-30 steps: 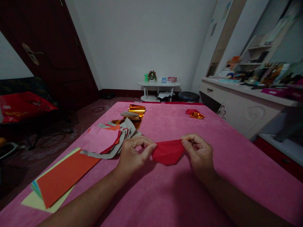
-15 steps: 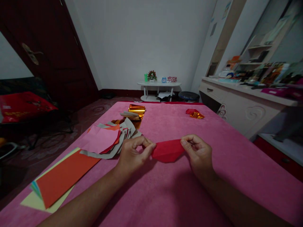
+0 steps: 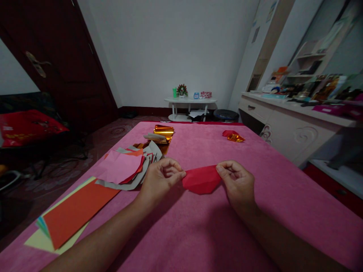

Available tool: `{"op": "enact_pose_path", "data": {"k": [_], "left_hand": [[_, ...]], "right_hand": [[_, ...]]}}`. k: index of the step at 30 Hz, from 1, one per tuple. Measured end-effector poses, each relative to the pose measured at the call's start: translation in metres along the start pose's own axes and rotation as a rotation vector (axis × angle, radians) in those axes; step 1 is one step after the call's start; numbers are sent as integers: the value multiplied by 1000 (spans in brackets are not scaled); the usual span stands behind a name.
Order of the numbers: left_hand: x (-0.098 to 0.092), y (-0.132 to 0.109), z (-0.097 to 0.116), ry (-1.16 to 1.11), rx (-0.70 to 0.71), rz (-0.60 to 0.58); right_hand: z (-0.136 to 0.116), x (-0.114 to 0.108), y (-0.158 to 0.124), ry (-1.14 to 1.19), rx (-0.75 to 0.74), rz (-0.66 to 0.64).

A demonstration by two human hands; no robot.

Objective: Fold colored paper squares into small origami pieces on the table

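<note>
A folded piece of red paper [image 3: 202, 180] is stretched between my hands, a little above the pink cloth [image 3: 181, 230]. Its top edge is nearly straight and its lower edge is angled. My left hand [image 3: 162, 177] pinches its left corner between thumb and forefinger, the other fingers curled. At the opposite corner my right hand [image 3: 236, 182] pinches it the same way. Left of my left hand lies a loose pile of cut paper, with a pink sheet [image 3: 120, 166] on top and grey sheets [image 3: 154, 151] showing beside it.
Nearer on the left is a stack of coloured paper topped by an orange sheet [image 3: 79, 211]. A gold foil roll [image 3: 163, 131] lies beyond the pile. Crumpled red and gold pieces [image 3: 235, 138] sit at the far right. A cluttered dresser [image 3: 289, 121] stands to the right.
My left hand has shifted very slightly, its fingers a bit more spread above the corner. The red paper stays held at both ends, almost in the same place.
</note>
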State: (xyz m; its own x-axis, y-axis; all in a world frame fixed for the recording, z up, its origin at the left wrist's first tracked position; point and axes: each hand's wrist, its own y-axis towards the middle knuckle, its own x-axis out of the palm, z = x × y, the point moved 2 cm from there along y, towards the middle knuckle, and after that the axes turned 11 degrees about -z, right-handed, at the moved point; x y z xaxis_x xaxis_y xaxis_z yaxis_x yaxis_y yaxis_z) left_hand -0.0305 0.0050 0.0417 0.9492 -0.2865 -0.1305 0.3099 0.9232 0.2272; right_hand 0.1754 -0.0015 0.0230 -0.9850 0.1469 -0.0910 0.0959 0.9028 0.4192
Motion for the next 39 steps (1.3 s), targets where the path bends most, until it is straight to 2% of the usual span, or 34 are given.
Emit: {"op": "enact_pose_path", "data": {"k": [9,13,18,20,23,26,29,33,39], "left_hand": [[-1,-4,4,228,85,23],[-1,-2,-5,197,18,30],[-1,1,-33,249,-181,-77],[0,1,-38,349,-187,-116],[4,-2,-36,595,-80,-137],[8,-6,-29,818,18,-182],[12,-9,-26,1006,54,-239],[16,-11,-27,1219,45,-306],[25,-7,-23,1412,44,-488]], "right_hand": [[-1,1,1,-16,-11,36],[1,4,3,4,111,-67],[21,7,8,-88,298,-274],[29,6,8,-167,324,-321],[34,7,9,-369,290,-375],[32,9,8,-610,217,-419],[28,11,7,-802,177,-433],[27,11,7,-888,180,-452],[28,11,9,-905,243,-488]]}}
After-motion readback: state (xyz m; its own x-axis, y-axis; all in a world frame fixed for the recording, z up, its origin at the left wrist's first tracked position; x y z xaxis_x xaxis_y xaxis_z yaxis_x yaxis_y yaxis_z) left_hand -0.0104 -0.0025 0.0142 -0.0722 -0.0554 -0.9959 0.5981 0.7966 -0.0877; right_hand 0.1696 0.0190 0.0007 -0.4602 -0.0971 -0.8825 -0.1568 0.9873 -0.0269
